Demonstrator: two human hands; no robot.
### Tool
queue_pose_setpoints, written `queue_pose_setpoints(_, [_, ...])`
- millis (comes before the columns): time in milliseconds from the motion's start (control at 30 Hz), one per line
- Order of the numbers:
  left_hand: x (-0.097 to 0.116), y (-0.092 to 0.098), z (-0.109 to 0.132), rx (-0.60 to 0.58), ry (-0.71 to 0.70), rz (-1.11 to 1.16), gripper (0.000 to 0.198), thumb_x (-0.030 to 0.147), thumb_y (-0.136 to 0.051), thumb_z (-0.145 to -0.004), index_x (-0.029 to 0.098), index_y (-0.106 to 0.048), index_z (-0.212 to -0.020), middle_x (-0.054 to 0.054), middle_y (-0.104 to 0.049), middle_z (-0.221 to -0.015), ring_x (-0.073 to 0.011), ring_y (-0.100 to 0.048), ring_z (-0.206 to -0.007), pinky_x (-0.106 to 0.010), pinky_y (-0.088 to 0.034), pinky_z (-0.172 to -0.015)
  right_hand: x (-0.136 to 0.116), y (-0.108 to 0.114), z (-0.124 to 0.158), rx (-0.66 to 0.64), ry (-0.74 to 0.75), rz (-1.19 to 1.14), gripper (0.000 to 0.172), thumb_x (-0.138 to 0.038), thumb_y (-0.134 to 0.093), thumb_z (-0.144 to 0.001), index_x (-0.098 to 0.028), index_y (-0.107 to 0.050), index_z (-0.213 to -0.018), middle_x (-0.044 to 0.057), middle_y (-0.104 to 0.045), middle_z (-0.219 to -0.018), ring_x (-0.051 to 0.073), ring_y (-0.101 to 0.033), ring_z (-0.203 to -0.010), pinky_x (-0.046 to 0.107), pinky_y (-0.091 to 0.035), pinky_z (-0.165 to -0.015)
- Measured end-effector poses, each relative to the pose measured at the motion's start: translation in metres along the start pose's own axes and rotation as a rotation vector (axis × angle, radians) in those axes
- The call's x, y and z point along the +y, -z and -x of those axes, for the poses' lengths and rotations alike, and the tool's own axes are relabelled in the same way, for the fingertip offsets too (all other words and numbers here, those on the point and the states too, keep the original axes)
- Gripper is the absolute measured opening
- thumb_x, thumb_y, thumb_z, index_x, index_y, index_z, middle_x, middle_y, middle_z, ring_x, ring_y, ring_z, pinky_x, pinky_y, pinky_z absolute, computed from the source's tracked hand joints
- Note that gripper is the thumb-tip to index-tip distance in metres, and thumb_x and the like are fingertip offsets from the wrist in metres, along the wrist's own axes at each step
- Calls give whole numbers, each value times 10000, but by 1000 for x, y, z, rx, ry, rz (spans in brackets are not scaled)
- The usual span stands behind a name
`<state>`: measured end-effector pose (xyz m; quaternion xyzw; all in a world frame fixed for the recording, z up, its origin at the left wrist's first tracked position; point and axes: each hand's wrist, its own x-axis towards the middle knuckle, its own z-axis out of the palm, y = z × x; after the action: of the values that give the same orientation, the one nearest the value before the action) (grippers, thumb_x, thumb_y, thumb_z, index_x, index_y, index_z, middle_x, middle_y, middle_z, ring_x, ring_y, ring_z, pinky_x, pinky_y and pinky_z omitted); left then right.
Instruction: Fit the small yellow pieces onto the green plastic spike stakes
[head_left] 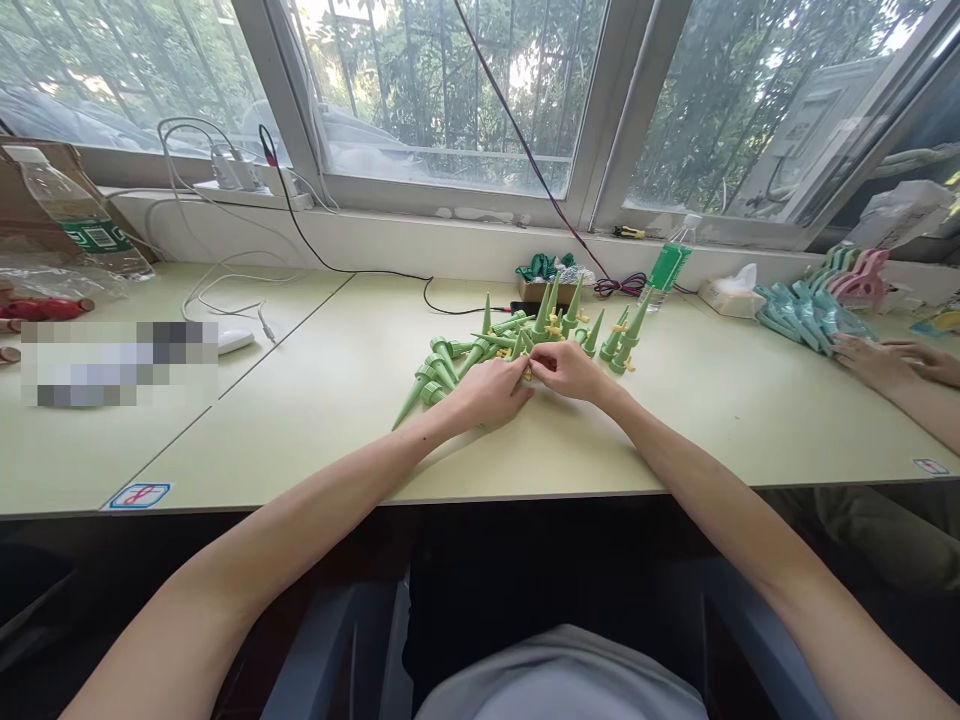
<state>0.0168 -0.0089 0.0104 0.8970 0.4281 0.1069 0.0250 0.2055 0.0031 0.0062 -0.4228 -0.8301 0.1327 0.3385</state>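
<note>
My left hand [491,390] and my right hand [568,370] meet at the front of a heap of green plastic plant watering spikes [431,372]. Both are closed around one small watering spike [517,346], its pointed tip up. A bit of yellow valve [528,373] shows between the fingertips, which partly cover the piece. Behind my hands, several watering spikes [550,308] with yellow valves stand upright. A separate upright group of watering spikes [627,340] is to the right of my right hand. Left of my left hand, other spikes lie on their sides.
The pale table [300,430] runs below a windowsill. At the back are a small cardboard box [534,291], a green-labelled bottle [670,265] and a tissue box [731,294]. A black cable [375,271] crosses the table. Another person's hands [881,365] touch teal hangers [806,312] at right.
</note>
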Motion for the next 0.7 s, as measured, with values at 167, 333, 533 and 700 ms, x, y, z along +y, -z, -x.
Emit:
queue_pose_setpoints(167, [-2, -2, 0, 18, 1, -20, 346, 404, -438, -941, 172, -582, -1152, -122, -720, -954, -315, -694, -863, -377, -472, -700, 0, 0, -1, -9, -2, 3, 191, -268, -519, -826, -160, -594, -687, -19, -517, -575, 101, -417, -552, 257, -309, -566])
queue_pose_setpoints(333, [-2, 0, 0, 49, 3, -64, 356, 379, -409, -948, 186, -577, -1195, -121, -721, -937, -320, -694, -823, -376, -460, -669, 1, 0, -1, 0, -6, 2, 194, -273, -521, -830, -159, -598, -693, -19, -517, -575, 104, -419, -551, 258, -307, -563])
queue_pose_setpoints(533, [-1, 1, 1, 68, 10, -53, 288, 356, -436, -940, 189, -557, -1141, -110, -713, -921, -306, -690, -810, -351, -440, -639, 2, 0, -2, 34, -21, 44, 180, -252, -526, -823, -159, -584, -680, -18, -512, -568, 103, -417, -549, 262, -304, -563])
queue_pose_setpoints(700, [-2, 0, 0, 89, 24, -50, 257, 335, -460, -921, 196, -552, -1116, -100, -703, -894, -300, -685, -809, -338, -418, -624, 0, 0, -1, 99, -41, 26, 174, -251, -524, -826, -164, -575, -683, -18, -520, -576, 102, -419, -546, 253, -317, -556])
